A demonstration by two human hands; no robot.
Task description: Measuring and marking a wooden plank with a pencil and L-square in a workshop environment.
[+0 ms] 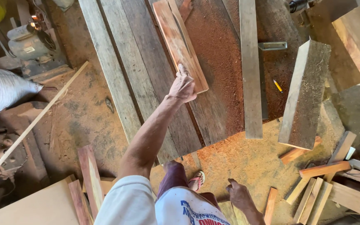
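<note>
Gripping reddish board [180, 43] near end, left hand [183, 87] closed on it | board flat on sawdusty bench [226, 83], long axis running away from grip, up-left | right hand [238, 195] loose, holding nothing, low by thigh

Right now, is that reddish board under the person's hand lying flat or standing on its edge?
Flat. The reddish board lies face up on the grey planks, and the left hand presses on its near end.

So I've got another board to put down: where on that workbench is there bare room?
The sawdust-covered patch between the reddish boards under the left hand and the long grey plank is free. Right of that plank, a metal bracket, pencil and thick block crowd it.
</note>
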